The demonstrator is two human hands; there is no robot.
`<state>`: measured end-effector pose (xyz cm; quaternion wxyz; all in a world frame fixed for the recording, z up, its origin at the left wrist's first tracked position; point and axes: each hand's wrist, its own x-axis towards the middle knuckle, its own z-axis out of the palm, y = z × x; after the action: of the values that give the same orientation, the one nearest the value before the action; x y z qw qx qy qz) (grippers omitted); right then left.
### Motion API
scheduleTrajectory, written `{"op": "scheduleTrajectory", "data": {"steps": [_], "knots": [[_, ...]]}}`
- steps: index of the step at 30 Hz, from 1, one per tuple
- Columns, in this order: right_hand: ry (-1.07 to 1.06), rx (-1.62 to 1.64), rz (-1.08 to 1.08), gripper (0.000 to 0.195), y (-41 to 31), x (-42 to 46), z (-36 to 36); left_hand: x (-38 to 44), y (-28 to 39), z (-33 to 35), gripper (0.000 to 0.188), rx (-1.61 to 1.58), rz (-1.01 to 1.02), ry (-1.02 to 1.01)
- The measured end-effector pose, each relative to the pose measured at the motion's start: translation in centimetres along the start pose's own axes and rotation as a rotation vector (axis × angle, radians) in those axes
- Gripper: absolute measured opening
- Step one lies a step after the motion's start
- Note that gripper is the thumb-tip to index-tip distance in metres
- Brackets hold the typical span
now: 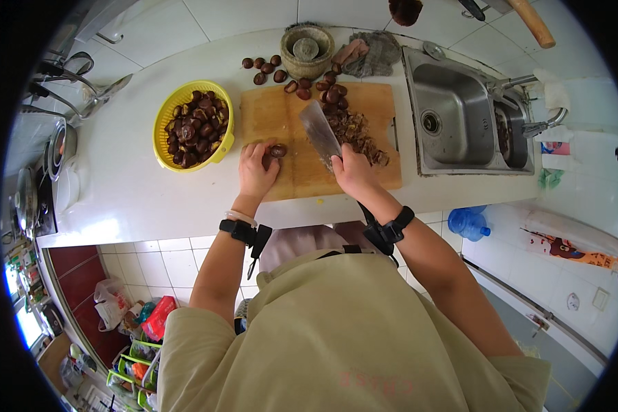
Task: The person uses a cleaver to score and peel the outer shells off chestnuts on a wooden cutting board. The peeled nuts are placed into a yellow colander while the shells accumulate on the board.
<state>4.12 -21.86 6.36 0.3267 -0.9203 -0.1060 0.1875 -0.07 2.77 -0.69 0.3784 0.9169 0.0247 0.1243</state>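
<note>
My left hand (256,167) rests at the left part of the wooden cutting board (268,116), thumb and fingertips around a brown chestnut (278,150). My right hand (353,171) grips a cleaver (319,126) whose broad blade points up and left over the board. Against the blade's right side lies a heap of chestnut shell pieces (358,131). Whole chestnuts (333,96) sit at the board's top edge. Left of the board stands a yellow plastic basket (160,116) full of chestnuts (198,126), several showing yellow flesh through cuts.
Behind the board stand a stone mortar (291,56) and a crumpled grey cloth (376,54). More loose chestnuts (267,68) lie left of the mortar. A steel double sink (453,118) borders the board's right. Ladles and spatulas (77,87) hang at far left.
</note>
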Motion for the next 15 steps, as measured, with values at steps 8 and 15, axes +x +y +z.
{"op": "scheduleTrajectory", "data": {"steps": [8,15], "knots": [[0.025,-0.014,-0.024,0.025,0.8,0.7,0.9,1.2,1.0,-0.5,0.027,0.026,0.156,-0.035],[0.036,0.024,-0.036,0.024,0.6,0.8,0.5,5.0,2.1,-0.1,0.023,0.069,-0.127,-0.507]]}}
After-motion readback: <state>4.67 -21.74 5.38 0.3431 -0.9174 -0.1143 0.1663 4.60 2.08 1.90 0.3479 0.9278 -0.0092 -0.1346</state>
